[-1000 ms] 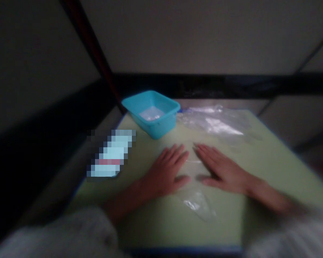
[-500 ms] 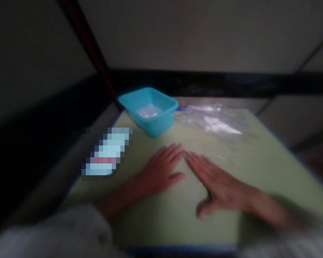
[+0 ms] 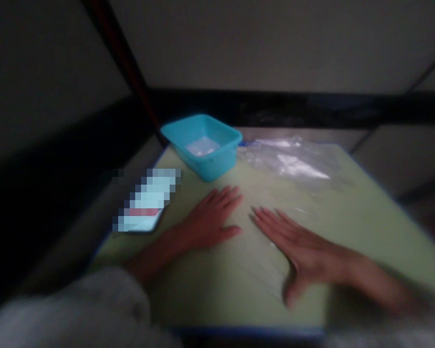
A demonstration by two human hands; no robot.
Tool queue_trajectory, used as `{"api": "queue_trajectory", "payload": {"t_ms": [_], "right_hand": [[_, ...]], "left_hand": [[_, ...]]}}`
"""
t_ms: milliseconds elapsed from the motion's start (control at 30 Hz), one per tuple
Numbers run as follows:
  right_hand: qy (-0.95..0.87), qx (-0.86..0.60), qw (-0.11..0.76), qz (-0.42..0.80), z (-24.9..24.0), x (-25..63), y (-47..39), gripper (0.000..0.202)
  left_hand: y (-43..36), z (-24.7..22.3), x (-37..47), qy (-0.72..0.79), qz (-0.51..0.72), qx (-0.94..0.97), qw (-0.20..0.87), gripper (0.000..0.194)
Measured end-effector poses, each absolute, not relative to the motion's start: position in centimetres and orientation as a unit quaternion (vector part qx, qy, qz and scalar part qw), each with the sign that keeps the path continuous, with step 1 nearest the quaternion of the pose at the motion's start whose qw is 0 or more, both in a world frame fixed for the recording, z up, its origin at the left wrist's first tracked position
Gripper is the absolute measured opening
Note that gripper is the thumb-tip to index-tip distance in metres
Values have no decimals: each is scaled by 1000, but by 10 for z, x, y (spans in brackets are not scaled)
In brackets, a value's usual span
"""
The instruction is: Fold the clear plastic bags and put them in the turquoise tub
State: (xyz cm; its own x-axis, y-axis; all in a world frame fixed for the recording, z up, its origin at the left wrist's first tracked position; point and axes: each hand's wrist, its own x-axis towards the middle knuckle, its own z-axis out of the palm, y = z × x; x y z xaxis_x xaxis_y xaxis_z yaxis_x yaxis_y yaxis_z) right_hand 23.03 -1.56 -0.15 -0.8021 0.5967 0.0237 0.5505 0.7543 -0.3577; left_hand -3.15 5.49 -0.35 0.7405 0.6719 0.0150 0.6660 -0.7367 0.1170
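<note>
My left hand (image 3: 212,220) lies flat, palm down, its fingers stretched toward the far side of the table and its thumb held apart. To its right, my right hand (image 3: 297,246) is also palm down with the thumb spread wide. Under and between the hands is a thin, clear plastic sheet (image 3: 255,261), possibly a bag, whose faint creases and glints show on the yellow-green tabletop (image 3: 210,299). Its full outline is hard to make out in the dim light. Neither hand grips anything.
A turquoise plastic basin (image 3: 213,166) stands at the far left with something whitish, perhaps clear plastic, inside. Crumpled clear plastic bags (image 3: 297,162) lie at the far right. A blurred-out phone-like device (image 3: 147,203) rests near the left edge. Walls rise behind the table.
My hands have moved apart, the right one toward the right and slightly nearer me, the left one a little to the left. The view has shifted slightly.
</note>
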Motion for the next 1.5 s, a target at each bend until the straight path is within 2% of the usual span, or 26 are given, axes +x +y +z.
{"api": "queue_trajectory", "payload": {"t_ms": [100,300,400,533,600,700,767,967,1100,1333,1500], "right_hand": [[-937,-295,70,173,5,230,-16,124],[-930,-300,145,158,23,226,-20,100],[-930,-293,168,143,21,224,-20,99],[-942,-263,147,144,21,223,-19,97],[-951,-237,130,151,26,223,-21,79],[-959,-202,95,176,35,222,-29,30],[-963,-189,65,181,39,221,-35,18],[-973,-188,26,133,36,218,-45,15],[-974,-183,37,128,36,218,-45,12],[-940,-216,146,223,46,219,-38,13],[-888,-282,257,255,38,221,-28,13]], "left_hand": [[49,0,-27,352,61,933,41,73],[20,2,-6,281,129,948,73,55],[14,-3,-2,255,127,951,118,57],[15,-7,-4,261,103,951,127,60],[15,-6,-4,271,85,952,117,61],[15,-4,-4,278,63,952,109,64],[15,-3,-4,282,53,952,105,67],[15,-5,-5,282,63,950,116,68],[18,-5,-7,285,102,936,181,64],[31,6,-9,321,289,811,395,32],[30,12,-3,298,276,759,509,27]]}}
